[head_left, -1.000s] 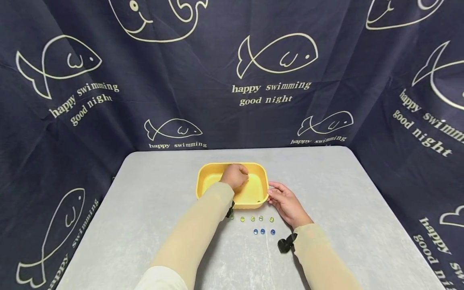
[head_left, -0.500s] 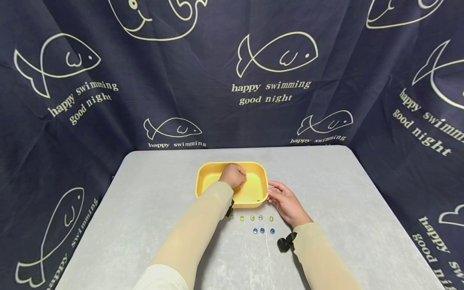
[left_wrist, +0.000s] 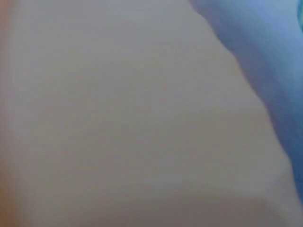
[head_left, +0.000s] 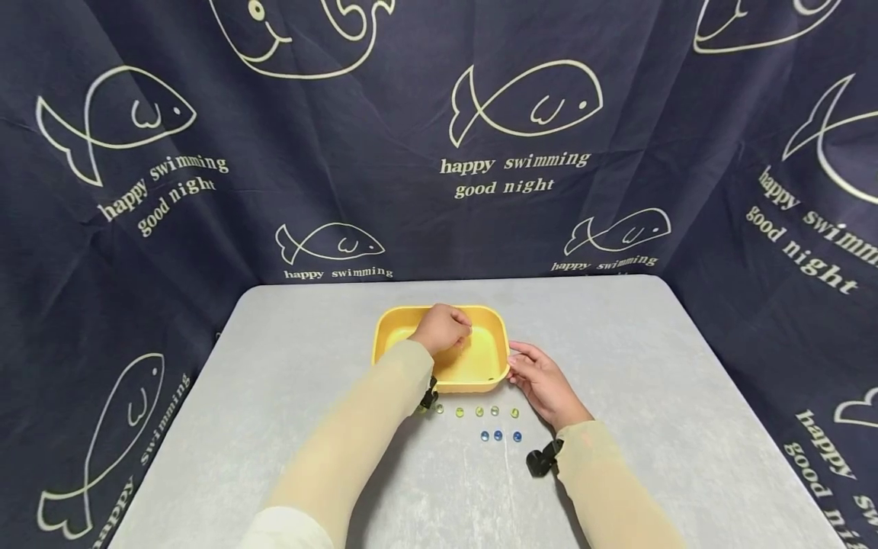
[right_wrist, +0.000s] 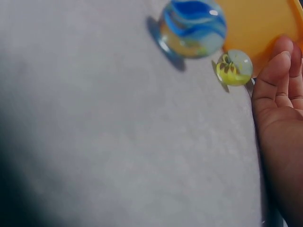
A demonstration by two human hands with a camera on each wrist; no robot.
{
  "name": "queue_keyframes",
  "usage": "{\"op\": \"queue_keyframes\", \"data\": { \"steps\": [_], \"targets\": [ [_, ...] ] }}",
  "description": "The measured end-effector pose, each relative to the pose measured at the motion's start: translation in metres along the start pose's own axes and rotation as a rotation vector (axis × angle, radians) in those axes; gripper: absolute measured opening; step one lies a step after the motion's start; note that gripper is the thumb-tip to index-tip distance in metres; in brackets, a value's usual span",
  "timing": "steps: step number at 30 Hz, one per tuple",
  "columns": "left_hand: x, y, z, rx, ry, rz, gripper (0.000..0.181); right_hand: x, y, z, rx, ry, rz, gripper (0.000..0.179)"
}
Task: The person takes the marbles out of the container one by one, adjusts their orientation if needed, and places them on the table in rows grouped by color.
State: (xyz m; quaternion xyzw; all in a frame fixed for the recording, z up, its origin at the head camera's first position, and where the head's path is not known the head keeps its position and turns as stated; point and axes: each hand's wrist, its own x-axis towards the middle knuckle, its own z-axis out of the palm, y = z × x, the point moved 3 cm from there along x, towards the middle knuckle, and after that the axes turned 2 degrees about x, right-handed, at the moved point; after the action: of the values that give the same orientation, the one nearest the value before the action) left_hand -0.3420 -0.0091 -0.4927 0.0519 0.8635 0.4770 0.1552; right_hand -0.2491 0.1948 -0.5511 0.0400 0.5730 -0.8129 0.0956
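Observation:
In the head view my left hand (head_left: 442, 328) is inside the yellow bin (head_left: 487, 354), fingers curled toward the thumb. Whether a marble is between the fingertips is too small to tell. My right hand (head_left: 545, 389) touches the bin's right side, its fingers fairly straight; the right wrist view shows this hand (right_wrist: 279, 90) against the yellow wall (right_wrist: 258, 23). A small dark marble (head_left: 490, 379) lies in the bin's near right corner. In front stand a row of several yellow-green marbles (head_left: 479, 412) and three blue marbles (head_left: 498, 436).
The grey table (head_left: 309, 335) extends around the bin, with a dark fish-print curtain (head_left: 411, 114) behind and at both sides. A blue-swirled marble (right_wrist: 191, 28) and a yellow one (right_wrist: 234, 68) loom close in the right wrist view. The left wrist view is mostly blurred.
My left hand has risen slightly inside the bin, and its forearm has shifted left, uncovering more of the yellow-green row. My right hand has stayed at the bin's side.

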Motion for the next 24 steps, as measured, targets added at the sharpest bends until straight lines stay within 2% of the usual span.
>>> {"op": "queue_keyframes", "data": {
  "steps": [4,11,20,24],
  "targets": [
    [-0.011,0.007,-0.005,-0.082,-0.014,0.068,0.005,-0.001,-0.001,0.0,0.004,0.001,0.002,0.052],
    [-0.037,0.013,-0.006,-0.104,-0.037,0.175,0.01,-0.002,-0.001,0.0,0.018,-0.003,0.002,0.051],
    [-0.083,0.009,-0.011,-0.148,-0.034,0.258,0.012,-0.001,0.001,0.001,0.017,-0.001,0.007,0.05],
    [-0.106,0.003,-0.012,-0.135,0.009,0.274,0.011,-0.001,0.0,-0.001,0.015,-0.004,0.0,0.051]
  ]
}}
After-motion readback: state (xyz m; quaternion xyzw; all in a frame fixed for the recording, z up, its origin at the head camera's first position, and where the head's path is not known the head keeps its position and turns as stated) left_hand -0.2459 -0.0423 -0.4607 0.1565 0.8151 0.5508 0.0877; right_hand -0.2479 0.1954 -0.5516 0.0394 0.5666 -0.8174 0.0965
